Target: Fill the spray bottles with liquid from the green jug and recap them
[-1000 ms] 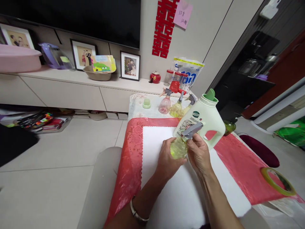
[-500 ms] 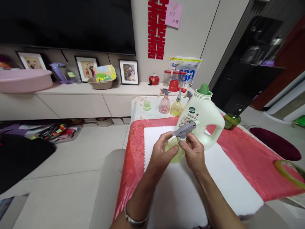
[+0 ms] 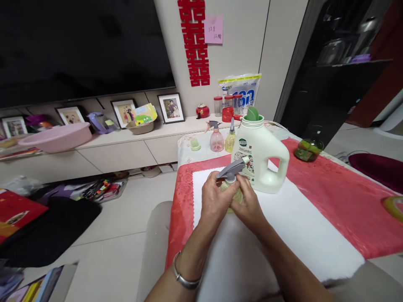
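Note:
Both hands are wrapped round a yellowish clear spray bottle [image 3: 236, 193] with a grey trigger head [image 3: 233, 168], upright over the white cloth [image 3: 299, 222]. My left hand [image 3: 215, 196], a silver bangle on its wrist, closes on the bottle's left side below the trigger. My right hand [image 3: 248, 199] closes on its right side, the thumb near my left thumb. Fingers hide much of the bottle. Just behind stands a large pale green detergent jug [image 3: 267, 147] with a dark green piece [image 3: 252, 113] in its mouth.
A pink spray bottle [image 3: 216, 140] and a yellow spray bottle [image 3: 230, 141] stand behind, with a pale green cap [image 3: 195, 144] to their left. A dark green bottle [image 3: 309, 149] stands on the red cover [image 3: 333, 201] at right, a tape roll [image 3: 393, 208] at the edge.
The view has shifted and tilted. My right hand has moved from the bottle's neck, below the trigger head, down to its body. My left hand keeps its hold.

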Available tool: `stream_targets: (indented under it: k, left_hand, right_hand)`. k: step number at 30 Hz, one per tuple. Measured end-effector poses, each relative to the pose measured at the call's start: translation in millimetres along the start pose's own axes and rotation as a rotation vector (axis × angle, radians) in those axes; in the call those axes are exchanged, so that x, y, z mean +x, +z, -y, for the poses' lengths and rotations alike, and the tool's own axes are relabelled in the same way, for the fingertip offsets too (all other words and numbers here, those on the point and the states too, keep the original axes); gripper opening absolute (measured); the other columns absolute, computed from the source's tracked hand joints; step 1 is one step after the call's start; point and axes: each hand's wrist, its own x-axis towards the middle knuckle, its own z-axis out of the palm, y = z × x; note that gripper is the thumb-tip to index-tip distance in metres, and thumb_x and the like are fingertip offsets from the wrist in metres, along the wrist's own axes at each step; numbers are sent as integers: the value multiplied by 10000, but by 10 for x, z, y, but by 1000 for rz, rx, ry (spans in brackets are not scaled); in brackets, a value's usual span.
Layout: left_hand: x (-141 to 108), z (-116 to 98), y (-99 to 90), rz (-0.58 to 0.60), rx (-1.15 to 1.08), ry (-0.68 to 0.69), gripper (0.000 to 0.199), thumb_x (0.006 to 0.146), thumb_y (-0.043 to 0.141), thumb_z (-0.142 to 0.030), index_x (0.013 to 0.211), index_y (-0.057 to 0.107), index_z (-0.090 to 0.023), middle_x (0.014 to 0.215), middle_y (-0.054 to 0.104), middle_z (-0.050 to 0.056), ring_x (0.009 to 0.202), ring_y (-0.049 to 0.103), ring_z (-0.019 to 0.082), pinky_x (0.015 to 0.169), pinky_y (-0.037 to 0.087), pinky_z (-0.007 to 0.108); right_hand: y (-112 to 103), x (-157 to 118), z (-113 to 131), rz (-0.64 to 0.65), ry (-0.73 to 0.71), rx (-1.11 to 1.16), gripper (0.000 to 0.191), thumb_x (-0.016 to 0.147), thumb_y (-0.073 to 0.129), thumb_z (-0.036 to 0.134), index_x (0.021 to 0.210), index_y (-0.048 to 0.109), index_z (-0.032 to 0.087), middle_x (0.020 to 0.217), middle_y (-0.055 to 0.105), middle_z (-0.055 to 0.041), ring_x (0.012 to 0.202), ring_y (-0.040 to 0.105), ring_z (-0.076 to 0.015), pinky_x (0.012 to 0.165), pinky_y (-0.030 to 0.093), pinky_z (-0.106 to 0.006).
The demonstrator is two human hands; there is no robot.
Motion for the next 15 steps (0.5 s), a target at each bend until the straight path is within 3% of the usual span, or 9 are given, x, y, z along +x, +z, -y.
stream_targets:
  k: [4, 9, 15]
  left_hand:
    - [38, 39, 14, 27, 13, 21, 263, 715, 762, -278, 954, 685, -199, 981, 733, 64, 940, 686, 226, 875, 524, 363]
    - [55, -20, -24, 116, 60, 22, 200, 750, 713, -295, 931, 704, -211, 979, 714, 48, 964, 672, 225, 870, 531, 353]
    - [37, -128, -165, 270, 93, 82, 99, 805, 640, -287, 863, 689, -223, 976, 658, 43, 997, 626, 225, 843, 541, 324]
  right_hand:
    - [6, -15, 47, 62, 71, -52, 547, 762, 660, 234, 1289, 513, 205, 1279, 619, -129, 1209, 580, -292, 1038, 449, -471]
    - [-38, -2, 85, 85, 100, -69, 485, 749, 666, 240, 1216, 536, 223, 1156, 690, -82, 1048, 666, -268, 893, 526, -407]
    - [-12, -10, 81, 62, 64, -58, 400, 725, 721, 278, 1112, 621, 258, 1194, 682, -71, 1152, 624, -293, 1015, 474, -449]
